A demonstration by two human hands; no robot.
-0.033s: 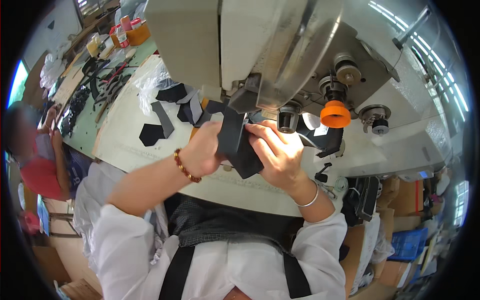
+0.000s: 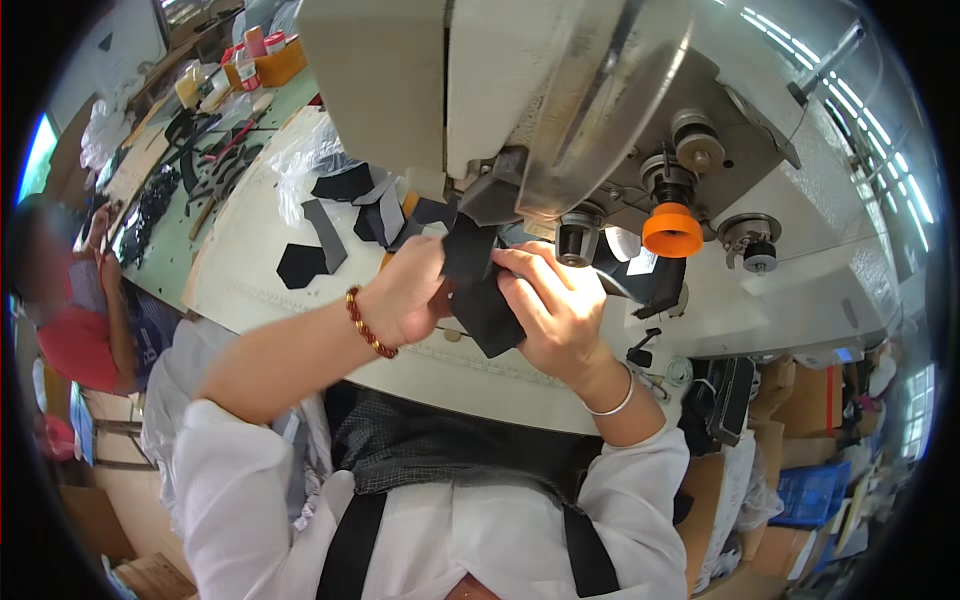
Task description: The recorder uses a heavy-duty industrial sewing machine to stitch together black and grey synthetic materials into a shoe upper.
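A stiff black folded piece (image 2: 487,312), like leather or thick fabric, is held up between my two hands under the head of a sewing machine (image 2: 470,100). My left hand (image 2: 408,292) grips its left edge, the fingertips hidden behind it. Across from it, my right hand (image 2: 555,305) is closed on the right side, thumb and fingertips pinching near the upper fold. The piece's top end reaches up beside the machine's needle area, where a dark grey flap (image 2: 492,200) partly covers the view. Whether they touch, I cannot tell.
Loose black and grey cut pieces (image 2: 300,265) and clear plastic (image 2: 305,165) lie on the white table (image 2: 235,270) to the left. An orange knob (image 2: 672,230) juts from the machine at right. A co-worker (image 2: 75,320) sits far left by a green table. A blue crate (image 2: 812,492) stands lower right.
The left side of the black piece has tilted, and its broad upper panel looks narrower and darker. My left hand and forearm have shifted slightly left; my right hand stays nearly still.
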